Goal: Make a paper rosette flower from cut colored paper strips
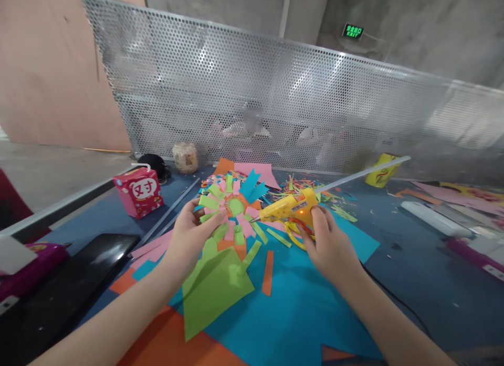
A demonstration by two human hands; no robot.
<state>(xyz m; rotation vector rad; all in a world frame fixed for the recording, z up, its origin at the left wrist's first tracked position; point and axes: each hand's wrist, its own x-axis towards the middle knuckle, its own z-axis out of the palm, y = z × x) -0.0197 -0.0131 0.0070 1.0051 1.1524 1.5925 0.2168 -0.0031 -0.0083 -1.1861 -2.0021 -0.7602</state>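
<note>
My left hand (200,224) pinches the left side of a paper flower (236,207), made of green, pink, orange and blue strips around a green centre. In my right hand (325,237) is a yellow glue gun (289,207), its small light glowing orange. The nozzle points left and is close to the flower's right-hand pink strips; whether it touches them I cannot tell. From the gun's back a long translucent glue stick (362,175) sticks out. Yellow-handled scissors (293,234) lie partly hidden beneath the gun. Below the flower lies a green paper sheet (216,292).
Blue paper (291,303) and orange paper (177,340) cover the near table. At left stand a pink drink carton (138,191) and a black tray-like object (90,282). A yellow can (381,170) stands at right. Behind rises a perforated metal screen (255,87).
</note>
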